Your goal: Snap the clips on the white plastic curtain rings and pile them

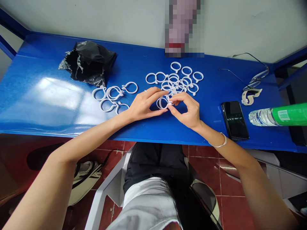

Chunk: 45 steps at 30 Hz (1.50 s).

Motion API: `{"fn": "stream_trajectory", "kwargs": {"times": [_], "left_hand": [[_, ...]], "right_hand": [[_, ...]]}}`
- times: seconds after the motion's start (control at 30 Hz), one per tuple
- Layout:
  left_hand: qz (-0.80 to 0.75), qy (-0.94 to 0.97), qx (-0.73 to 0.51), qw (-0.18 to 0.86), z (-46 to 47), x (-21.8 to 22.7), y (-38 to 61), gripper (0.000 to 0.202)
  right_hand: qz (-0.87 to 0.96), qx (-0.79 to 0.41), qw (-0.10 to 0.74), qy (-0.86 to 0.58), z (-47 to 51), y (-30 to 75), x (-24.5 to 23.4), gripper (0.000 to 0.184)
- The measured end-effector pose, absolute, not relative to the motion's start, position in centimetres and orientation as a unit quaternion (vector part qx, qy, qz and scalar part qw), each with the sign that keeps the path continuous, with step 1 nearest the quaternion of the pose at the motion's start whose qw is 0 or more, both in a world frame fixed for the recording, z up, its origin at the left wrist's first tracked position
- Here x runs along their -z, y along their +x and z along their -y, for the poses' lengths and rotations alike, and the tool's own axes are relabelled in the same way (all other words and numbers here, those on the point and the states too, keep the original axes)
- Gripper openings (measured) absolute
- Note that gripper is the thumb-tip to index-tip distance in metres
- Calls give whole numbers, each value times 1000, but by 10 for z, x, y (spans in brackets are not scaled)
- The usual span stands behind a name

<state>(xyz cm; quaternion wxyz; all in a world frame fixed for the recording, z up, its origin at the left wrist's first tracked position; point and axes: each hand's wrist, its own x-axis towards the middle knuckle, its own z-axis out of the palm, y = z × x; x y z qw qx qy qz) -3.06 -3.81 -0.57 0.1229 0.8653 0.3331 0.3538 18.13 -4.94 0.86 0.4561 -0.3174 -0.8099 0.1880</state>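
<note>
Between my hands is a white plastic curtain ring (157,103) with a small eyelet, just above or on the blue table; a second ring may overlap it. My left hand (145,103) spans it from the left, with the index finger at its upper side and the thumb at its lower side. Thumb and fingers of my right hand (187,110) pinch the small eyelet end on the right. Just beyond my fingers lies a loose pile of similar white rings (173,78). Left of my left hand is a smaller group of rings (112,95), some overlapping.
A crumpled black plastic bag (93,59) gapes at the back left of the blue table (134,72). On the right lie a phone (235,120), a green-labelled bottle (280,115), glasses (257,76) and a white strap-like item (250,96). A pixelated patch covers something at the back.
</note>
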Motion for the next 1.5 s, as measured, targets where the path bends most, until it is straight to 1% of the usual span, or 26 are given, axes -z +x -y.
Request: {"fn": "stream_trajectory", "kwargs": {"times": [0.17, 0.37, 0.57, 0.9, 1.17, 1.3, 1.4, 1.5], "left_hand": [[-340, 862, -357, 120, 38, 3, -30, 53], [-349, 860, -356, 107, 39, 0, -30, 53], [-360, 855, -365, 75, 39, 1, -32, 53], [-359, 857, -369, 31, 38, 7, -35, 59], [-353, 866, -348, 62, 37, 11, -38, 64], [-351, 866, -351, 64, 38, 9, -38, 61], [-351, 865, -353, 65, 38, 8, -38, 57], [-353, 866, -347, 71, 38, 8, -37, 58]], "right_hand": [[804, -185, 475, -306, 49, 181, -9, 11], [798, -181, 490, -301, 50, 181, -10, 9], [796, -165, 474, -339, 49, 181, -10, 8], [795, -173, 472, -340, 48, 182, -8, 7], [796, -172, 474, -335, 48, 182, -8, 6], [788, -190, 471, -347, 50, 181, -8, 10], [785, -193, 480, -341, 51, 180, -9, 9], [783, -196, 483, -339, 50, 180, -9, 7]]}}
